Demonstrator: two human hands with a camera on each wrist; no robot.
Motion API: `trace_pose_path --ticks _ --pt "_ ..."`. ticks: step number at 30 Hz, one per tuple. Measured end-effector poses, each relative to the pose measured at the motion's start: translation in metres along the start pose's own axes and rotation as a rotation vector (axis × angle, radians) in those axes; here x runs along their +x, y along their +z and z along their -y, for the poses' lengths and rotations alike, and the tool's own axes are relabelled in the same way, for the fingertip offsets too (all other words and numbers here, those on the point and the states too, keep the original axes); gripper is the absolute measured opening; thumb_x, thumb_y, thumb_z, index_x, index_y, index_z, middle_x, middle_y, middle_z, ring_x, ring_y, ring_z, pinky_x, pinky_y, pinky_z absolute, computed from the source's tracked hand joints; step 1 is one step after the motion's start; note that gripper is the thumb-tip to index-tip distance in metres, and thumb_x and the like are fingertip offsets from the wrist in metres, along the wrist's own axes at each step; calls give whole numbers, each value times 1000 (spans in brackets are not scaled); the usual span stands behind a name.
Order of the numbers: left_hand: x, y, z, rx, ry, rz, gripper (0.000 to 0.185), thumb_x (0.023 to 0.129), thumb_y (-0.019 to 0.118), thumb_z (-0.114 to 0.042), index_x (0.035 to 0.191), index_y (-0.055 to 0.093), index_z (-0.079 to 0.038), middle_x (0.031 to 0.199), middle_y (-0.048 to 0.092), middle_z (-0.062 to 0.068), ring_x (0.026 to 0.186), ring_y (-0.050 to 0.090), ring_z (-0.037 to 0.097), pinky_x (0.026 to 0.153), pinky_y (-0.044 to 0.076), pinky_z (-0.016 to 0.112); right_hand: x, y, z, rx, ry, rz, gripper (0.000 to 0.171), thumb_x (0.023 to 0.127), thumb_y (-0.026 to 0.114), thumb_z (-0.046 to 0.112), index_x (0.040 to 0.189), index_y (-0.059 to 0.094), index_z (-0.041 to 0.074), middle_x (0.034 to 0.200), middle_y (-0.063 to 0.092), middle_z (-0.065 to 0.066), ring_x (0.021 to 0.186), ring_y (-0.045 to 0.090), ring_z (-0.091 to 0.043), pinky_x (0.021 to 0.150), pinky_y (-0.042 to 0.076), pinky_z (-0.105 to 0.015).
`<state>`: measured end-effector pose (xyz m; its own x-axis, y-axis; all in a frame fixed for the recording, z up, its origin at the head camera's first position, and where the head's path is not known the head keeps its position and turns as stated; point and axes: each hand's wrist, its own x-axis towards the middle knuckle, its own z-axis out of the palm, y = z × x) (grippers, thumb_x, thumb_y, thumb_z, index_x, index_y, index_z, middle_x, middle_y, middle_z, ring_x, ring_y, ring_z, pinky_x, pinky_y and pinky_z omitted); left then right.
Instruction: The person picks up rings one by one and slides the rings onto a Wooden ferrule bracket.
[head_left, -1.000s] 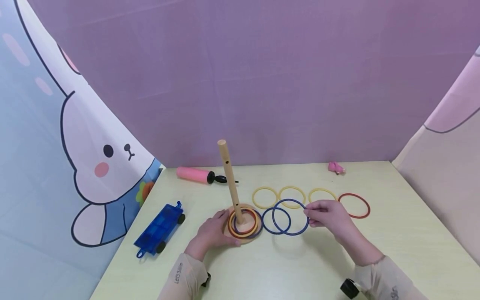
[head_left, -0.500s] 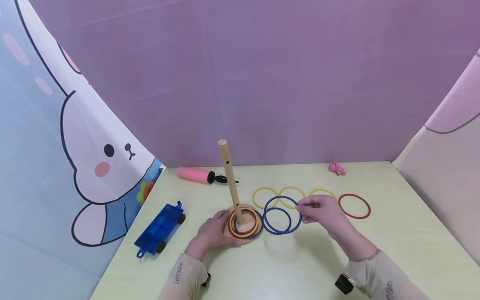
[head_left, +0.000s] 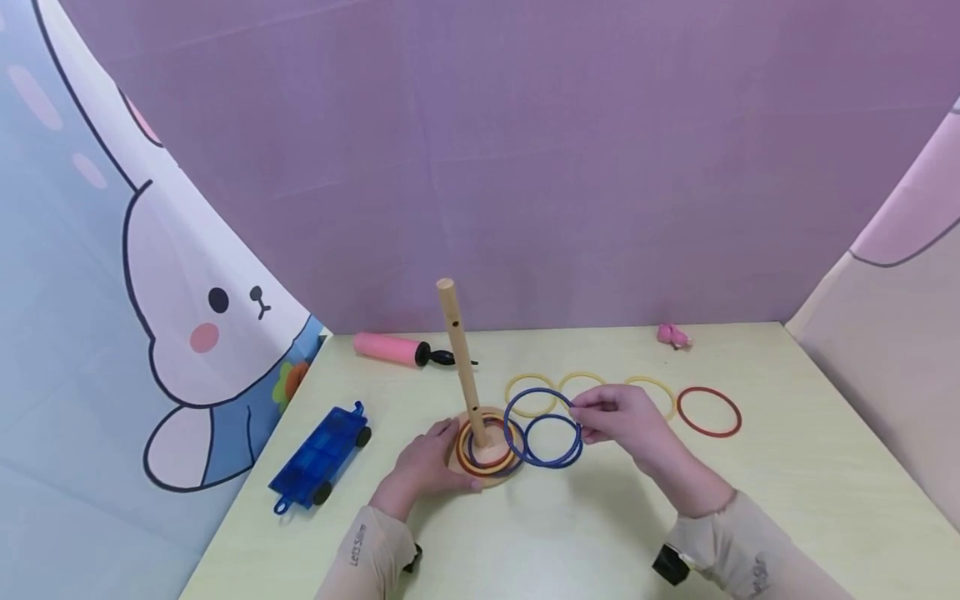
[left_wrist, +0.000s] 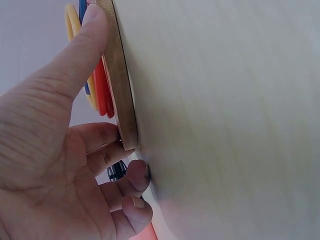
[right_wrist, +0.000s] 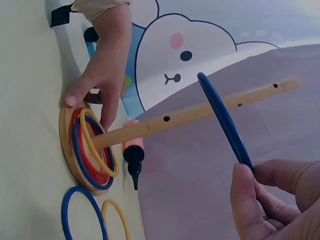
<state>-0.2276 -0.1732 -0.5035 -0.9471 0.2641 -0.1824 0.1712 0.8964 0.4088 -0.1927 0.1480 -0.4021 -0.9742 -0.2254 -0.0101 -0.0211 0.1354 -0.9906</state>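
Near the centre of the head view, the right hand (head_left: 617, 421) pinches a blue ring (head_left: 537, 408) between thumb and fingertips (right_wrist: 243, 200), lifted off the table (head_left: 787, 500) and tilted. Over the last second this ring has travelled leftward from the row of loose rings toward the wooden peg (head_left: 461, 358); its far edge now sits just beside the shaft, though not yet over the top. The right wrist view shows the ring (right_wrist: 225, 120) crossing in front of the peg (right_wrist: 200, 112), not threaded on it. So the ring is on its way, but the threading itself is still to do.

The left hand (head_left: 423, 467) has not moved: its thumb (left_wrist: 80, 45) presses the edge of the round wooden base (left_wrist: 120, 75), the other fingers curled loosely beside and under the rim, steadying it. Red, yellow and blue rings (head_left: 487, 446) already lie stacked around the peg's foot.

Another blue ring (head_left: 553, 440) lies flat just right of the base, with yellow rings (head_left: 528, 393) behind it and a red ring (head_left: 708, 411) further right.
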Motion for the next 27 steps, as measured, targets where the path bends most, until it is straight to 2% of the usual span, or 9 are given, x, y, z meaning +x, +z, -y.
trace_pose_path --ticks 8,15,27 --pt "1 0 1 -9 2 -5 116 62 81 -66 153 32 -13 154 35 10 133 40 41 105 37 57 4 13 16 6 2 23 27 88 70 3 107 63 -15 81 70 -9 66 65 -16 66 59 -31" --pt "1 -1 0 -4 2 -5 116 62 82 -65 153 33 -13 154 36 10 133 40 40 105 37 56 6 23 38 30 -43 57 27 88 69 4 106 63 -15 79 68 -7 66 65 -15 66 59 -30" --pt "1 -1 1 -10 6 8 116 63 82 -65 154 31 -16 154 35 9 133 40 40 105 37 57 13 32 73 51 -92 43 24 88 70 3 105 65 -13 83 70 -9 66 65 -16 68 59 -33"
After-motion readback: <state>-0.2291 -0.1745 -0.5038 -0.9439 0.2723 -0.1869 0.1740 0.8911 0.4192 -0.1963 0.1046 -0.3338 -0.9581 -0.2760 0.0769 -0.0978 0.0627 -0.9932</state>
